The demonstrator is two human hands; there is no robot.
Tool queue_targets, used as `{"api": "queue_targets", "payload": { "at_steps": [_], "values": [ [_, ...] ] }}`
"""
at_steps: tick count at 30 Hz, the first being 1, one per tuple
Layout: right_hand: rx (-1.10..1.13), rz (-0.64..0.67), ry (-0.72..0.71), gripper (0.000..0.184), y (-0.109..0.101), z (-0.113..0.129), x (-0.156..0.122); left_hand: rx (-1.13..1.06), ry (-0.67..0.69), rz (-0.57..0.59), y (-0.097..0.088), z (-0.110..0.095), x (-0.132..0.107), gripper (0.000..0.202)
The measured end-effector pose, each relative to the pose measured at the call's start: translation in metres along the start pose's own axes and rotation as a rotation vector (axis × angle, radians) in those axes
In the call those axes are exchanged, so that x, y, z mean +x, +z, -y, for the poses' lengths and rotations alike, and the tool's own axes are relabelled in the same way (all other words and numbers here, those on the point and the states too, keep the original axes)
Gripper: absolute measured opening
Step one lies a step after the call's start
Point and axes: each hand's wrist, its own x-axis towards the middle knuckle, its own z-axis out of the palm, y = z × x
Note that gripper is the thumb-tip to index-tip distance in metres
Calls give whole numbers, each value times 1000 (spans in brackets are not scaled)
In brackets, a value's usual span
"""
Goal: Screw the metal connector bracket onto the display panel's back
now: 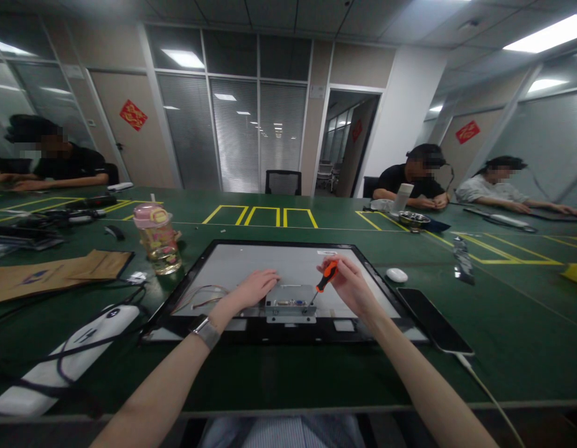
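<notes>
My right hand [351,283] is closed around the orange-and-black handle of a screwdriver [326,276]. Its shaft slants down to the right end of a metal bracket [291,318] with a small circuit board [288,303] in it. The bracket sits at the near edge of a black-framed flat display panel [241,258], lying with its grey surface up. My left hand [255,289] rests with stretched fingers beside the bracket's upper left; its thumb is hidden. Thin wires [206,297] lie on the panel left of that hand.
A smartphone [432,320] with a cable and a white case [397,275] are to the right. Left stand a pink-lidded bottle [158,236], a brown paper envelope [59,274] and a white power strip [68,361] with black cables. Other people sit across the green table [269,373].
</notes>
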Motion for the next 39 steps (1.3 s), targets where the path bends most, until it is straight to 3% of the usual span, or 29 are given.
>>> {"api": "queue_targets", "payload": {
  "at_steps": [11, 20, 28, 39],
  "values": [
    [8, -25, 86, 23, 2, 5, 0, -10, 3, 2, 3, 3, 0, 42],
    [-25, -56, 2, 11, -1, 1, 0, 4, -3, 11, 1, 0, 0, 40],
    [-66, -36, 18, 21, 4, 5, 0, -16, -9, 12, 1, 1, 0, 41],
    [-89, -55, 2, 18, 4, 3, 0, -14, -7, 7, 2, 3, 0, 41]
  ]
}}
